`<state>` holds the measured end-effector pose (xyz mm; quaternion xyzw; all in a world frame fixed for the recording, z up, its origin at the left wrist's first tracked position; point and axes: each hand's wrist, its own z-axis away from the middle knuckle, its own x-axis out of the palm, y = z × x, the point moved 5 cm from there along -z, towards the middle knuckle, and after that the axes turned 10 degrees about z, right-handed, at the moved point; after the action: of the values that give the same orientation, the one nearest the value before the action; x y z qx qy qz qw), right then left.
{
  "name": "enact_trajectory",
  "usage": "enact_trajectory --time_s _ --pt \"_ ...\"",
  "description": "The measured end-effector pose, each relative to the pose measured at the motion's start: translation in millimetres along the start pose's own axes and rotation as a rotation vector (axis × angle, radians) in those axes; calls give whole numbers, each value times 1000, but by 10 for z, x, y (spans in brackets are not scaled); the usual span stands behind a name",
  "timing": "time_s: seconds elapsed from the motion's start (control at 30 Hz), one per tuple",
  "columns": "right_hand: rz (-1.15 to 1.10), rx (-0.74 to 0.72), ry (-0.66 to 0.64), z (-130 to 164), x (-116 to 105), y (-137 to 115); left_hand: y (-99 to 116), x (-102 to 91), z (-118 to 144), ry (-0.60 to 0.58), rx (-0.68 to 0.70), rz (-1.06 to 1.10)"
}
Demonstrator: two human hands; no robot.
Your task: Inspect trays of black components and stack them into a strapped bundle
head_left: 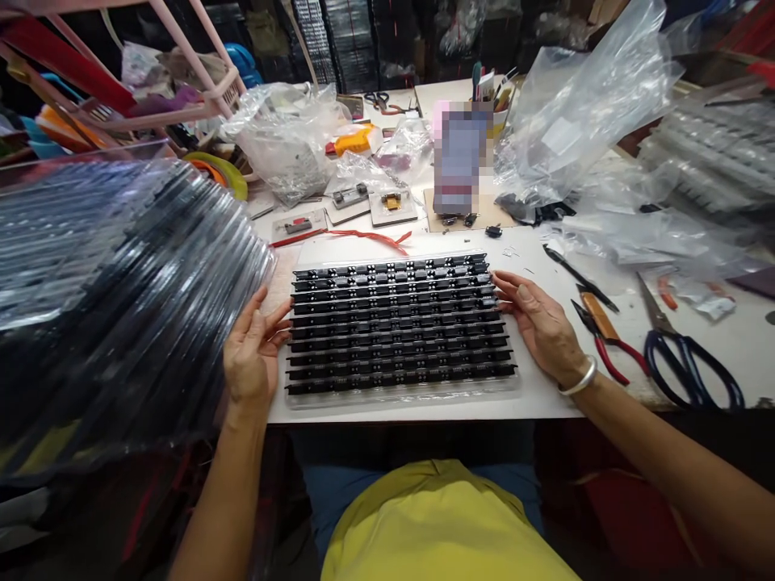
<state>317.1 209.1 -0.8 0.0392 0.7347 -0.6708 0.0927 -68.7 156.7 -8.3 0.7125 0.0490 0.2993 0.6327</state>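
The grip is spread on both sides: the left hand (251,351), thumb raised, and the right hand (542,327), reaching in with its palm turned inward, set parted fingers at opposite ends of a clear tray (400,396) of black parts (396,331). The tray lies at the bench's (538,391) near edge, between stacked trays (121,307) and red-handled pliers (602,359).

This looks like a small-parts workshop: pliers (601,344) and scissors (671,337) lie on the cluttered white surface (548,401), beside a clear tray (400,398) of rowed black parts (400,329), stacked trays (182,282) and a plastic bag (291,141) of pieces.
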Motion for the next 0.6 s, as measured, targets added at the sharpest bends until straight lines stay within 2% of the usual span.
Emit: enact_trajectory --time_s 0.2,0.3,0.43,0.6 --pt "83 -33 -33 -19 36 2 -81 -26 -55 -18 24 -44" --pt "202 -34 -44 0 56 -43 -138 -29 -69 -30 44 -77" --pt "385 -7 -28 2 60 -76 -205 -39 -86 -63 -16 -119" --pt "471 65 -55 62 -12 18 -26 -139 67 -155 -82 -226"
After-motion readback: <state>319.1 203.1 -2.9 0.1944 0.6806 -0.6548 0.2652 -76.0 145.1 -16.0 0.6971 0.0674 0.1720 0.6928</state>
